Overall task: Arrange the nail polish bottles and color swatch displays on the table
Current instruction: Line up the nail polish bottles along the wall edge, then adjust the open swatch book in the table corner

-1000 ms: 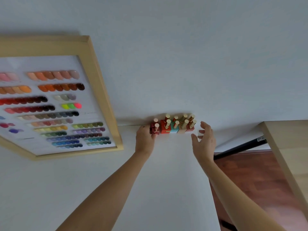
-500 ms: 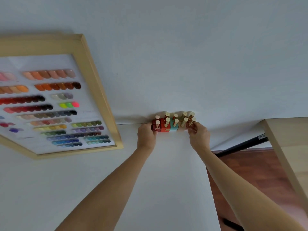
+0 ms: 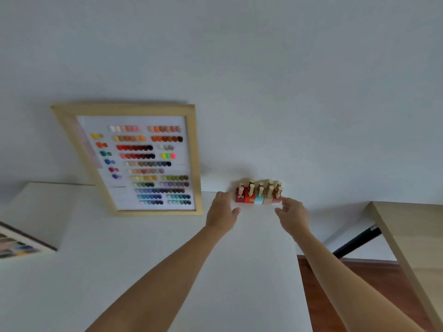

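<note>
Several nail polish bottles (image 3: 259,194) with gold caps stand in a tight block at the far edge of the white table (image 3: 148,271), against the wall. My left hand (image 3: 221,212) sits just left of the block, fingers loosely apart, holding nothing. My right hand (image 3: 293,215) is just right of the block, fingers spread, also off the bottles. A wood-framed color swatch display (image 3: 143,161) leans against the wall to the left of the bottles.
A second swatch display (image 3: 19,245) shows at the left edge. A wooden table (image 3: 412,240) stands to the right across a gap with brown floor (image 3: 374,295) and a black bar (image 3: 354,243).
Both hands closed in on the block of bottles, then drew back off it and now hold nothing. The view has swung left, so the framed display shows in full.
</note>
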{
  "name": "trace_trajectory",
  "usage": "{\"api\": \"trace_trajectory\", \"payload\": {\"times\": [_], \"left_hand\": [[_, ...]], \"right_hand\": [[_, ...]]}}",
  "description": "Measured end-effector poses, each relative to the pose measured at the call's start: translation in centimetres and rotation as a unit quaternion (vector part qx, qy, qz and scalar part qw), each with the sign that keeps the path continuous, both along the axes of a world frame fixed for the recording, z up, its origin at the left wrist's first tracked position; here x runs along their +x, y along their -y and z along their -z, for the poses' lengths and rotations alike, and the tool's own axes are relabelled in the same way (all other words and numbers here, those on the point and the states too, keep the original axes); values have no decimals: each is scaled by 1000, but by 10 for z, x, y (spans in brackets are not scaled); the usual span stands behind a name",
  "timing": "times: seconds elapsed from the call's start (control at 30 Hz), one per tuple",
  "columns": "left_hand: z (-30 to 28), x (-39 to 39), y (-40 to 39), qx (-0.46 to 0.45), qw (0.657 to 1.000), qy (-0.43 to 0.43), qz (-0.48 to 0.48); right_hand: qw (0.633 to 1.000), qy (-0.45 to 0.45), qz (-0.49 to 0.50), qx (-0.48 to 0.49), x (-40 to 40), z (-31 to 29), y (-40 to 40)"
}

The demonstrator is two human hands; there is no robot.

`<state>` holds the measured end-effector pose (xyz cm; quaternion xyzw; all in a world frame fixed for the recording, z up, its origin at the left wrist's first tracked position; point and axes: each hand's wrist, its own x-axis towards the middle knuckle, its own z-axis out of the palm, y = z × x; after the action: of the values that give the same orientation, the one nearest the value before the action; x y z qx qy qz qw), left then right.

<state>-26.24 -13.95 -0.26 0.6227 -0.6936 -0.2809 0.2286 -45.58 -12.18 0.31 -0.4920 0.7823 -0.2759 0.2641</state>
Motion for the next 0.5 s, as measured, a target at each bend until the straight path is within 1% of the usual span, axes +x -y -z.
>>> {"api": "trace_trajectory", "payload": {"times": [0.17, 0.27, 0.37, 0.5], "left_hand": [[-46, 42, -24, -40, 999, -2, -8], [-64, 78, -35, -63, 998, 2, -16], [-78, 120, -45, -76, 996, 0, -38], [-93, 190, -62, -76, 995, 13, -68]], "right_hand": [[999, 18, -28, -37, 36, -44, -17], [996, 11, -67, -49, 67, -62, -22], [993, -10, -103, -48, 105, -76, -26], [985, 11, -163, -53, 167, -88, -25]]}}
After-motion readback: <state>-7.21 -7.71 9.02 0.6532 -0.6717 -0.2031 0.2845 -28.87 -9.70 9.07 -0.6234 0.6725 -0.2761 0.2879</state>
